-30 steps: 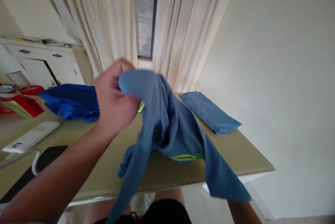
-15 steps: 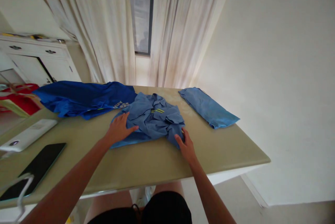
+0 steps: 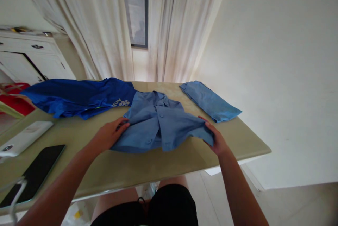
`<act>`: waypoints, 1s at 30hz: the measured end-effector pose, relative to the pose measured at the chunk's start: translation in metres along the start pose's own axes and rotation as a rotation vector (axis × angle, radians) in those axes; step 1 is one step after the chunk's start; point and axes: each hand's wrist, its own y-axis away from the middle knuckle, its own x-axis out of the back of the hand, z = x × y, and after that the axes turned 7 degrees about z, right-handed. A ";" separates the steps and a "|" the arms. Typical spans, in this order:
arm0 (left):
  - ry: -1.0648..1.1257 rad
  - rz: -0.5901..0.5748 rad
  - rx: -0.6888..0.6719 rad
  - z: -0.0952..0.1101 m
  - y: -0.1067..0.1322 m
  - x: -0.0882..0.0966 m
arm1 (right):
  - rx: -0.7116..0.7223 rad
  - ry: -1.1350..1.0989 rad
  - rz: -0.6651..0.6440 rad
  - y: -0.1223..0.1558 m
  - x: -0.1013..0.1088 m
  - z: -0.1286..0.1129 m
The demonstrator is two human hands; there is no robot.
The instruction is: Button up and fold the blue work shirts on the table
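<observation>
A light blue buttoned shirt (image 3: 155, 122) lies on the table in front of me, its collar toward the far side and its front hem toward me. My right hand (image 3: 216, 138) grips the right edge of the shirt, thumb on top, and holds that corner drawn out and slightly raised. At the opposite edge, my left hand (image 3: 112, 132) has its fingers curled on the cloth, with the fingertips partly hidden. A darker blue garment (image 3: 81, 95) with white print lies to the left, touching the shirt. To the right lies a folded light blue garment (image 3: 210, 101).
On the left of the table (image 3: 126, 173) are a white device (image 3: 27, 138) and a black phone or tablet (image 3: 34, 173) beside a white cable (image 3: 17, 194). Curtains (image 3: 105, 25) hang behind, a wall (image 3: 271, 78) stands right, and a white cabinet (image 3: 31, 57) stands left.
The bunched shirt has been spread flatter, its buttoned front now showing and the yellow stripes hidden. My right hand has moved right with its edge. My left hand has closed on the left edge.
</observation>
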 end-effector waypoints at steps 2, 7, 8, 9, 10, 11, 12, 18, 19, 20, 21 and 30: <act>-0.029 -0.133 -0.075 -0.011 0.025 -0.024 | -0.073 0.086 -0.036 0.027 0.017 0.015; -0.142 -0.305 -0.117 -0.026 0.073 -0.040 | -0.129 0.304 -0.214 0.082 0.081 0.039; -0.139 -0.329 -0.124 -0.024 0.073 -0.035 | -0.147 0.438 -0.162 0.084 0.092 0.040; -0.130 -0.341 -0.122 -0.020 0.068 -0.031 | -0.132 0.596 -0.073 0.082 0.099 0.039; -0.122 -0.329 -0.113 -0.014 0.059 -0.029 | -0.080 0.756 0.038 0.076 0.102 0.038; -0.128 -0.292 -0.094 -0.007 0.047 -0.030 | 0.013 0.892 0.157 0.067 0.098 0.037; -0.150 -0.224 -0.072 0.001 0.032 -0.034 | 0.137 0.989 0.264 0.054 0.088 0.036; -0.396 -0.055 0.050 0.023 -0.055 -0.063 | 0.619 1.021 0.187 -0.047 -0.024 0.054; -0.390 -0.063 0.082 0.016 -0.065 -0.055 | 0.643 1.098 0.154 -0.062 -0.037 0.062; -0.377 -0.030 0.137 0.006 -0.074 -0.041 | 0.646 1.173 0.143 -0.074 -0.046 0.070; -0.360 0.060 0.220 -0.007 -0.081 -0.024 | 0.655 1.238 0.156 -0.083 -0.051 0.078; -0.364 0.595 0.143 -0.038 -0.094 -0.017 | 0.710 1.209 0.319 -0.124 -0.038 0.093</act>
